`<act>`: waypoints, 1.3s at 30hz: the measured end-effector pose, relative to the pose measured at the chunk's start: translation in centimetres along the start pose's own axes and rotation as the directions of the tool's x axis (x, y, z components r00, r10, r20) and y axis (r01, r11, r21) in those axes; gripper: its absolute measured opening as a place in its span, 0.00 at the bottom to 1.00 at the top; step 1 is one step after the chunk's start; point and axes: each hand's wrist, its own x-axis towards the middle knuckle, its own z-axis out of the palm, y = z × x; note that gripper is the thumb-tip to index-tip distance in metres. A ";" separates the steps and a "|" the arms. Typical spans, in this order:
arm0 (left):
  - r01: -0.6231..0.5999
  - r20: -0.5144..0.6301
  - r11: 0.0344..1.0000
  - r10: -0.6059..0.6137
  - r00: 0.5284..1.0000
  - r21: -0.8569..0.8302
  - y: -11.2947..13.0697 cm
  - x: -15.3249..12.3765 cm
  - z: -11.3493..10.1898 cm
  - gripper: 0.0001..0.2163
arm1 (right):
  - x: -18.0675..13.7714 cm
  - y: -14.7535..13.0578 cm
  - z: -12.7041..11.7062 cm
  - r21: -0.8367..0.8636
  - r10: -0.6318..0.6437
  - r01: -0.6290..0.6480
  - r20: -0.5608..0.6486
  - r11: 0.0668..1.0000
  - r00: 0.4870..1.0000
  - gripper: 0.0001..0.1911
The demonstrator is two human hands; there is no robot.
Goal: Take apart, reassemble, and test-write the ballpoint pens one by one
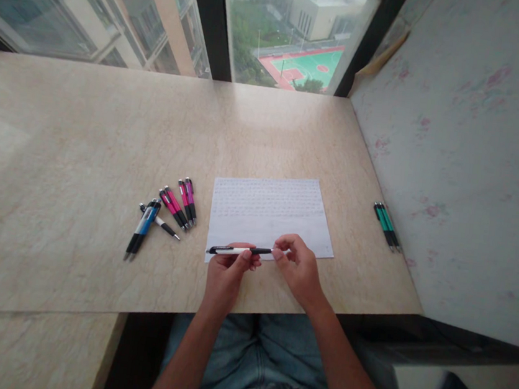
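Observation:
Both hands hold one black and white pen point(239, 250) level, just above the near edge of a sheet of paper point(267, 208) with faint writing. My left hand point(227, 272) grips the pen's barrel with fingers closed. My right hand point(296, 264) pinches the pen's right end between thumb and fingers. The paper lies flat on a beige marble-patterned table point(81, 155).
Left of the paper lie several pens: pink and purple ones point(179, 201), blue ones point(143, 231) and a small black and white one point(160, 224). Two green pens point(386, 226) lie at the table's right edge beside a wall point(471, 150). Windows point(292, 29) stand beyond the table.

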 end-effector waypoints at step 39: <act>0.025 -0.073 0.963 -0.046 0.996 -0.269 0.6 0.0 0.8 0.14 | 6.7 -0.3 0.9 -0.489 -0.115 0.164 0.129 0.857 0.985 0.08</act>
